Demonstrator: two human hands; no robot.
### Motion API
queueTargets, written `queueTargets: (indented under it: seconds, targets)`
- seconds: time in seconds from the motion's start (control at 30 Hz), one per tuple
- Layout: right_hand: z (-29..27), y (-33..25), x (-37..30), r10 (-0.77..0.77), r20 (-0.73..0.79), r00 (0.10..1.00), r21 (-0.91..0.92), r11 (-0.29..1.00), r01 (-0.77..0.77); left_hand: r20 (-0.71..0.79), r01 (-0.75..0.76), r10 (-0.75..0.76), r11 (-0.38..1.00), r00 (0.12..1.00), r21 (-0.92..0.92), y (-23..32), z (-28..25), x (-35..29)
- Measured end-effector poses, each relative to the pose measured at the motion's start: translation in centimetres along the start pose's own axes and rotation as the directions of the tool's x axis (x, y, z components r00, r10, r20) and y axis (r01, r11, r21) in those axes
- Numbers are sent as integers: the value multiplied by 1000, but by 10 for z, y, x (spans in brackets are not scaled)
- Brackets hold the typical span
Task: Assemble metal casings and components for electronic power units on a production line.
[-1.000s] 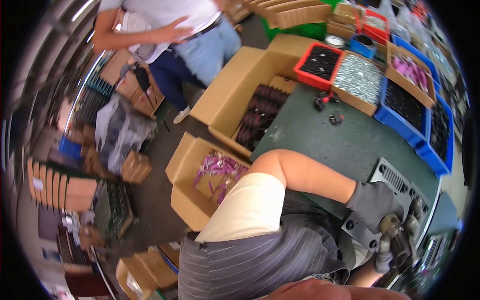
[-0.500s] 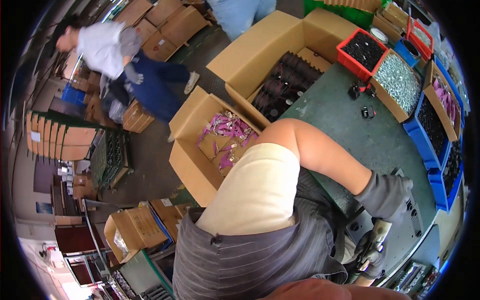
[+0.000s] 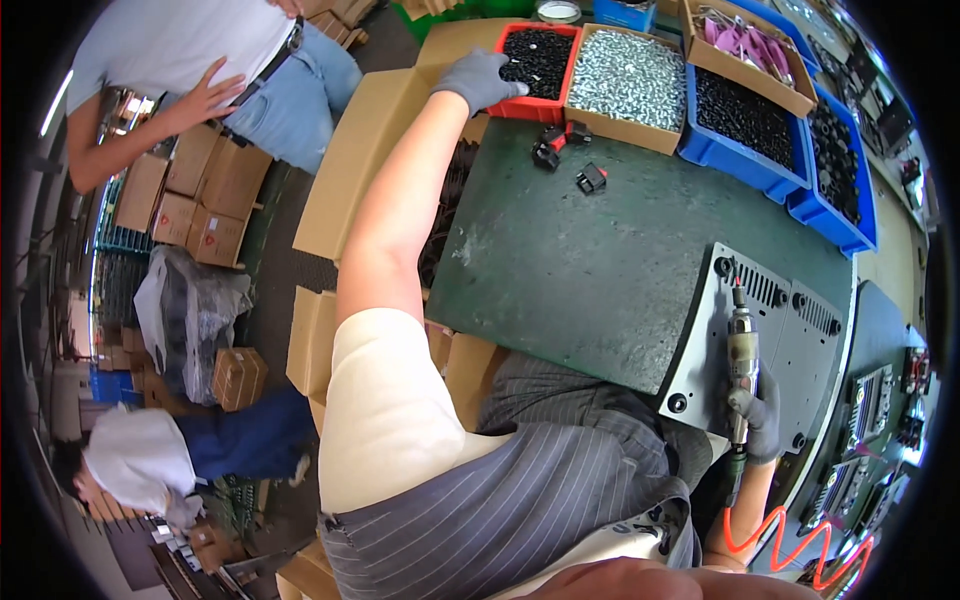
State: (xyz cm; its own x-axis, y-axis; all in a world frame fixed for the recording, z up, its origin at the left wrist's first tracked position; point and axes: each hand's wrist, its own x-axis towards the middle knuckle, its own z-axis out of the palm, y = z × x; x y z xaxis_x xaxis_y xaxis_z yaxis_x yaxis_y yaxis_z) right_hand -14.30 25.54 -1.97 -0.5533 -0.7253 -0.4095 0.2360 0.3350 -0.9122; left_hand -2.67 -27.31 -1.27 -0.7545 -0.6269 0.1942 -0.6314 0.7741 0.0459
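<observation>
My left hand (image 3: 474, 82), in a grey glove, reaches to the left side of a red bin (image 3: 574, 75) filled with small black parts (image 3: 535, 58). Its thumb and fingers are apart, and nothing shows in them. My right hand (image 3: 764, 415), gloved too, is wrapped round a pneumatic screwdriver (image 3: 742, 350) with an orange coiled hose (image 3: 780, 545). The tool lies across a grey metal panel (image 3: 705, 340), its bit pointing to the far side. Slotted vents and black round feet (image 3: 677, 403) are on the panel.
On the green table (image 3: 560, 270) lie small black-and-red parts (image 3: 591, 178). A cardboard box of silver screws (image 3: 627, 85) and blue bins (image 3: 745, 170) line the far edge. Open cartons (image 3: 350, 180) stand at the left. Two people (image 3: 210, 70) are beyond them.
My left hand has gone from the panel to the red bin. The view has turned, bringing the panel and the screwdriver into fuller sight. A person in jeans shows more at upper left.
</observation>
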Motion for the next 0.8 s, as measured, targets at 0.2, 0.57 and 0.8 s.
queueTargets:
  seconds: [0.2, 0.57, 0.8]
  targets:
    - [6, -4, 0, 39, -14, 999, 55, 998, -38, 123, 26, -14, 995, 992, -94, 3, 22, 30]
    - [5, -7, 3, -39, -31, 999, 28, 999, 40, -27, 105, -135, 868, 991, -486, -10, 13, 29]
    - [2, -5, 6, -87, 34, 996, 41, 995, 86, 93, 242, -225, 850, 970, -467, -1, -2, 27]
